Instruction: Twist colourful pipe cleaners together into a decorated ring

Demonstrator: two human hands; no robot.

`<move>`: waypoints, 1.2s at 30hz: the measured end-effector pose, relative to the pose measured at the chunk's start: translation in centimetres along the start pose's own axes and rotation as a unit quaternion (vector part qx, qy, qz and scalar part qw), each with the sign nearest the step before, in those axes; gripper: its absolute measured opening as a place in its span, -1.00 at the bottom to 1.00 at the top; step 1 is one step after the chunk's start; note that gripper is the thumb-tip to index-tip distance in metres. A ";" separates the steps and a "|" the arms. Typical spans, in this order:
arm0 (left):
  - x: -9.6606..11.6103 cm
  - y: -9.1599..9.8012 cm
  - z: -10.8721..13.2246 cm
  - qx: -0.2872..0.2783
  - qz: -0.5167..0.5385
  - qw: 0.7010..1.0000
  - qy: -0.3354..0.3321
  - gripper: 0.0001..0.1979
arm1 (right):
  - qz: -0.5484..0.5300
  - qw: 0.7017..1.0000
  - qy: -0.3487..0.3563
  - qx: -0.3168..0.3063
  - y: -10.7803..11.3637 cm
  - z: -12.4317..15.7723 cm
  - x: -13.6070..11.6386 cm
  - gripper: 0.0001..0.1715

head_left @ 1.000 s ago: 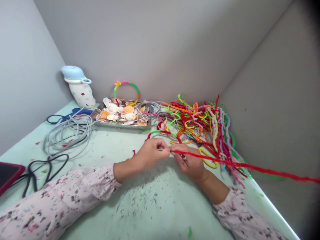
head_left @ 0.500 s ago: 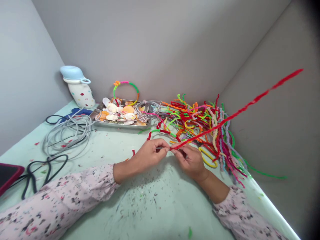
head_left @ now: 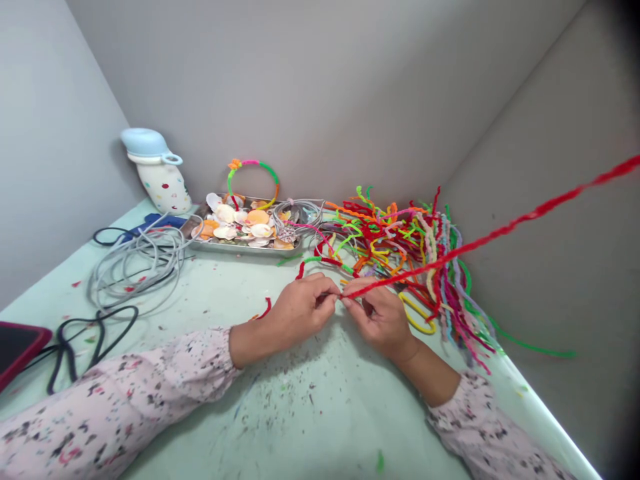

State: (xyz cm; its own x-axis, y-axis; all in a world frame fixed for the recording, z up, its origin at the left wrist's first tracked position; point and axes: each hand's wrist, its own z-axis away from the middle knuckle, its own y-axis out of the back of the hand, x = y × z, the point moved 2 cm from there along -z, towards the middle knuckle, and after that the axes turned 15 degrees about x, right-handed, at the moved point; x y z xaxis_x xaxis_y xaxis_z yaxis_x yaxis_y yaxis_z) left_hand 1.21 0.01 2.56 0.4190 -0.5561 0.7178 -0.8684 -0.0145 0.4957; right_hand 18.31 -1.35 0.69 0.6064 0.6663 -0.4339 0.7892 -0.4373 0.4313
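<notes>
A long red pipe cleaner (head_left: 460, 252) runs from my fingertips up to the right, past the edge of view. My right hand (head_left: 380, 317) pinches it near its lower end with thumb and forefinger. Just beside it, fingertips nearly meeting, my left hand (head_left: 305, 310) is closed in a pinch on a thin grey headband, mostly hidden by the fingers. Behind both hands curves an arc wrapped in red and green pipe cleaner (head_left: 327, 262); whether it belongs to the held headband I cannot tell. A yellow loop (head_left: 416, 315) lies beside my right hand.
A metal tray (head_left: 240, 249) holds seashells (head_left: 257, 218) and a colourful wrapped hoop (head_left: 273, 175). Right of it spreads a pipe cleaner heap (head_left: 385, 230). Leftward are a bottle (head_left: 163, 183), grey cord (head_left: 135, 270), black cable (head_left: 70, 340) and a red-edged device (head_left: 23, 347). Walls enclose the table.
The red pipe cleaner's free end has swung right and out of view, and its length slopes less steeply. Both hands keep their pinch in almost the same place.
</notes>
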 end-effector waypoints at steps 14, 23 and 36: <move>-0.1 -0.2 0.8 -0.006 -0.092 0.994 -0.062 -0.80 | -0.038 0.995 -0.075 -0.061 -0.2 -0.7 -0.1 -0.82; -1.1 -0.7 1.0 -0.015 -0.073 0.997 -0.004 -0.79 | -0.064 0.972 -0.175 -0.144 -0.7 -1.0 0.5 -0.79; -1.3 -0.9 0.8 -0.017 -0.087 0.993 0.076 -0.88 | -0.094 0.951 -0.243 -0.166 -1.3 -0.4 0.7 -0.78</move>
State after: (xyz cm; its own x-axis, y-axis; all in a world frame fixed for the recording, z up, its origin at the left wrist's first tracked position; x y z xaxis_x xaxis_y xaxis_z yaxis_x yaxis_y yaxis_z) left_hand 1.23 0.13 0.77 0.5989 -0.4151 0.6848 -0.7714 -0.0692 0.6326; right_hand 17.73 -0.04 0.15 0.4954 0.3215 -0.8070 0.8623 -0.0692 0.5017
